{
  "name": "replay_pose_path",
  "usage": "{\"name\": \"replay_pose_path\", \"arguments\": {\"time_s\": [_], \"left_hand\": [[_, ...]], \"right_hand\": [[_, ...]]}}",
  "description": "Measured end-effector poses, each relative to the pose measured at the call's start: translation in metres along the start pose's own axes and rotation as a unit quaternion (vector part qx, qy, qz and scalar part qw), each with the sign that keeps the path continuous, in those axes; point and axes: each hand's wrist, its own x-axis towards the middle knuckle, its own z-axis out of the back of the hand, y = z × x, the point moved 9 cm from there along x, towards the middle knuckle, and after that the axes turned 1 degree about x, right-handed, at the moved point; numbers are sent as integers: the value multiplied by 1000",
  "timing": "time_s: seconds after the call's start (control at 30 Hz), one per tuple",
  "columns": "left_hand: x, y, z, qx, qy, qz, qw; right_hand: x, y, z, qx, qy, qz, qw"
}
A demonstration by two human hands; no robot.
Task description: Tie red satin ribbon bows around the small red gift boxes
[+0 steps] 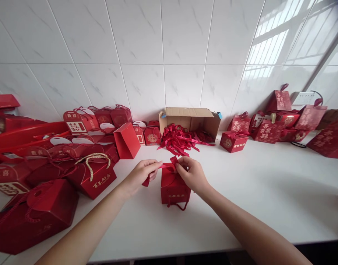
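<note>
A small red gift box (173, 189) with faint gold lettering stands upright in front of me, a dark red cord handle (178, 207) hanging down its near side. Over its top runs a red ribbon (166, 165). My left hand (148, 171), at the box's upper left, is closed on one end of it, and a tail pokes out below the fingers. At the top right of the box, my right hand (192, 173) pinches the ribbon where a loop stands up. Part of the box top is hidden behind the right fingers.
Behind the box, a cardboard carton (189, 112) lies open with red ribbons (178, 141) spilling out. Many red gift boxes (94, 176) crowd the left side. More boxes (268, 130) and a power strip (307, 98) stand at the right, against the tiled wall (141, 44).
</note>
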Motion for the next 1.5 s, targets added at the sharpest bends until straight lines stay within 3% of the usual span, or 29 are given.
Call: {"name": "replay_pose_path", "arguments": {"time_s": [0.1,0.17,0.3,0.4,0.5,0.7,0.93,1.13,1.33,1.5], "left_hand": [[-8,-32,-3,39,-9,-47,998],[-10,-49,-10,69,-7,-72,995],[-3,-75,-27,112,-9,-140,984],[2,-84,-39,159,-1,-199,967],[2,-78,-41,197,3,-211,957],[2,-45,-21,201,-17,-164,966],[-6,-27,-11,165,-80,-192,964],[-6,-20,-11,143,-90,-178,969],[-6,-18,-14,136,-80,-173,972],[-7,-18,-14,141,-83,-172,971]], "right_hand": [[-1,3,0,-51,-19,12,998],[-2,9,-3,-59,5,34,998],[-11,26,-11,-55,88,110,989],[-12,26,-6,-54,76,118,989],[-10,13,-1,-34,46,79,995],[-9,1,-10,77,82,23,993],[-11,-10,-5,200,-1,-40,979],[-10,-7,-8,262,28,-23,964],[-11,-10,-5,253,22,-49,966],[-9,-8,3,139,7,-34,990]]}}
